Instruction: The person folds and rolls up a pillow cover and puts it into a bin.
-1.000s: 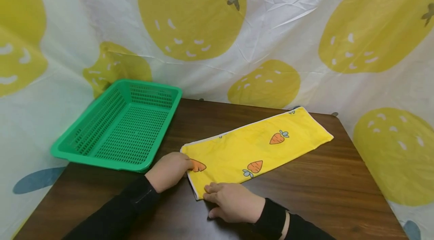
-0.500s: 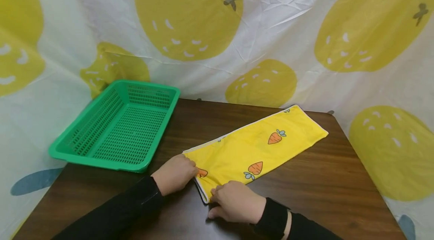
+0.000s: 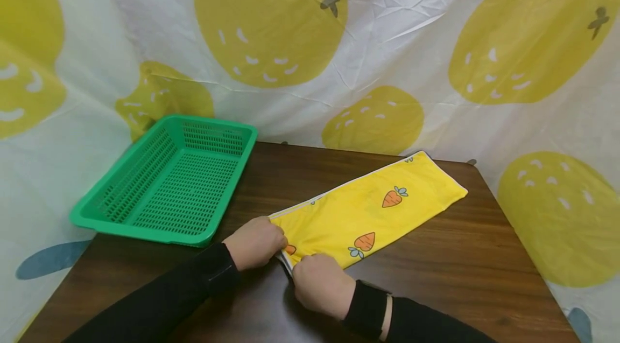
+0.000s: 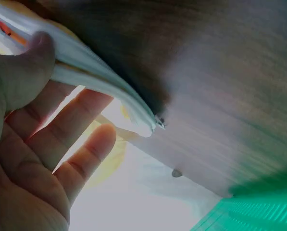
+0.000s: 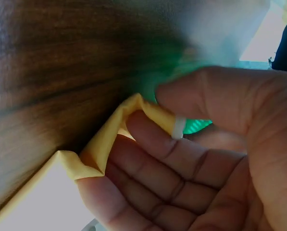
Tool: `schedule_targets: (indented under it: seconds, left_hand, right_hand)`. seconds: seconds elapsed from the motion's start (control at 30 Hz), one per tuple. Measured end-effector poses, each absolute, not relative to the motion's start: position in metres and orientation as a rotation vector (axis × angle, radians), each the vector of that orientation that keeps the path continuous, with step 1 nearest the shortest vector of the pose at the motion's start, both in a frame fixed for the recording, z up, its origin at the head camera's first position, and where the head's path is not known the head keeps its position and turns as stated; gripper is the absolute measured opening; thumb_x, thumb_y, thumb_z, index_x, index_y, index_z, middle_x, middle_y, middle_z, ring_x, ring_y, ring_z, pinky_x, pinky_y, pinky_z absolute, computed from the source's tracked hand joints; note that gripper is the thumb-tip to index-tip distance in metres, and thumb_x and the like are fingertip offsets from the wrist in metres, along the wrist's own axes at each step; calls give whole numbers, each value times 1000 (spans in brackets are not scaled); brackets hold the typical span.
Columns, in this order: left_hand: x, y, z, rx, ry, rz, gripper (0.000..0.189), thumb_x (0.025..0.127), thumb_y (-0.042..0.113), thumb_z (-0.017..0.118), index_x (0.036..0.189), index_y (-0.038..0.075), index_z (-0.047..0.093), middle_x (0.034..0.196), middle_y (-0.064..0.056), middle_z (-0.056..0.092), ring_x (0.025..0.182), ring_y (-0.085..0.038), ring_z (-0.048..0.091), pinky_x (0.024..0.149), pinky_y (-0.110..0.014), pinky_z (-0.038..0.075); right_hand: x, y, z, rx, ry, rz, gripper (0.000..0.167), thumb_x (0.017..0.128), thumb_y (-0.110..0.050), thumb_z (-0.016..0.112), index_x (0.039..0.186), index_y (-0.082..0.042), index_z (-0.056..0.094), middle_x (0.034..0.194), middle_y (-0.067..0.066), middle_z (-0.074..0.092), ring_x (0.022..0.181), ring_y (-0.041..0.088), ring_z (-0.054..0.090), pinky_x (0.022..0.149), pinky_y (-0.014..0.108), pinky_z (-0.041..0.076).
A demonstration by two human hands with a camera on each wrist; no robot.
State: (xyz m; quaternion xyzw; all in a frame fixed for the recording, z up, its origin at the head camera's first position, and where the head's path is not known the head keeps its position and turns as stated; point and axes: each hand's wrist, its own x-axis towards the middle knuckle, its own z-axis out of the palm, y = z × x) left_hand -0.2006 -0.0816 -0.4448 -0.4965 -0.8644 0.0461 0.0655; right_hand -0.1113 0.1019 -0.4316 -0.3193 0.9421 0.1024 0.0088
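A folded yellow cloth (image 3: pixel 349 205) with a carrot print and white edging lies slantwise on the table, its near left end bunched between both hands. My left hand (image 3: pixel 256 242) grips the upper part of that end. In the left wrist view the thumb (image 4: pixel 40 48) presses the white edge (image 4: pixel 95 72) against the fingers, and a small shiny tab (image 4: pixel 160 123) sits at the corner. At the lower corner, my right hand (image 3: pixel 322 285) holds the cloth. The right wrist view has its yellow edge (image 5: pixel 114 132) folded over the curled fingers, beneath the thumb.
A green plastic basket (image 3: pixel 210 214) with slatted sides stands at the left of the dark wooden table (image 3: pixel 436 267), close to the left hand. Behind the table hangs a white curtain (image 3: pixel 378 36) printed with yellow fruit.
The right hand has gone from resting flat on the cloth's corner to gripping it. The left hand has moved slightly right, and the near end has creased and drawn together between the hands.
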Motion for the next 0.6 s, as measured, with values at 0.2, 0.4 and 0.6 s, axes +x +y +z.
schedule_targets:
  seconds: [0.2,0.4,0.6]
  left_hand:
    - [-206,-89,-448,-1520,-2743,-9,21,79,28,94,94,23,80,78,12,72,74,-10,62,83,-37,53]
    - [-208,-92,-459,-1484,-2629,4,6,93,14,78,94,20,79,86,5,72,83,-17,63,83,-37,56]
    - [-213,-93,-461,-1377,-2669,37,8,95,12,78,96,19,76,96,3,74,91,-18,64,92,-38,57]
  right_hand:
    - [-111,111,-428,-1049,2868,383,26,92,-23,72,70,-15,63,67,-6,56,57,9,49,53,26,44]
    - [-109,126,-429,-1355,2831,608,25,95,-23,73,71,-18,67,69,-10,57,59,6,49,54,24,43]
    - [-101,131,-439,-1133,2979,184,27,94,-28,72,70,-16,69,75,-5,62,68,11,53,58,25,42]
